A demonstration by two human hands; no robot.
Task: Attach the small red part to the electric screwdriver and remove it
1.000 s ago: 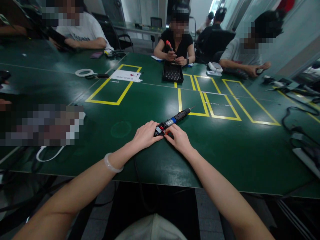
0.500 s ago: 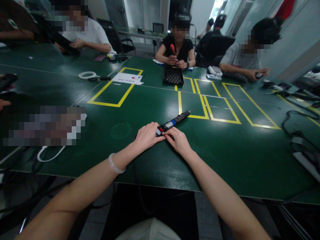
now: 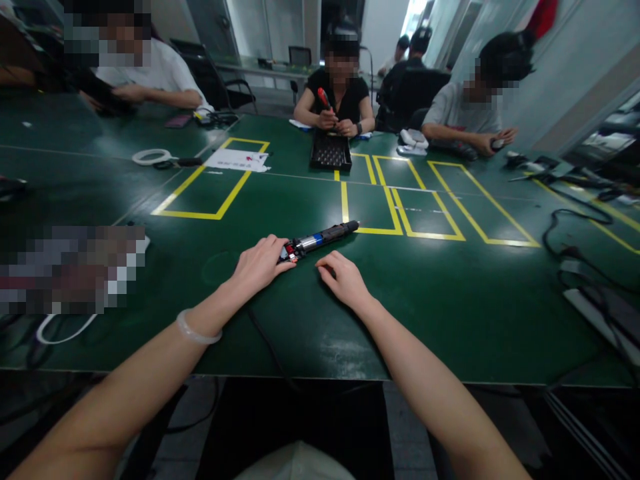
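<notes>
A long slim tool that looks like an electric screwdriver (image 3: pixel 325 238) lies slantwise on the green table, its dark tip pointing away to the right. Its casing is open, so a silver and blue motor section and small red and white parts show at the rear end. My left hand (image 3: pixel 261 264) is wrapped around that rear end and covers part of it. Apart from the tool, just to its near right, is my right hand (image 3: pixel 345 279). Its fingers are curled with thumb and forefinger pinched; whether something tiny is between them is hidden.
Yellow tape rectangles (image 3: pixel 434 235) mark the green table (image 3: pixel 425 313). A black tray (image 3: pixel 331 152) stands before a person across from me. A white sheet (image 3: pixel 237 160) lies left, near a white ring-shaped item (image 3: pixel 151 157). Black cables (image 3: pixel 554 220) run along the right.
My right hand has come away from the screwdriver's open rear end. My left hand still holds the tool, which now lies at a flatter angle. The whole view has shifted slightly.
</notes>
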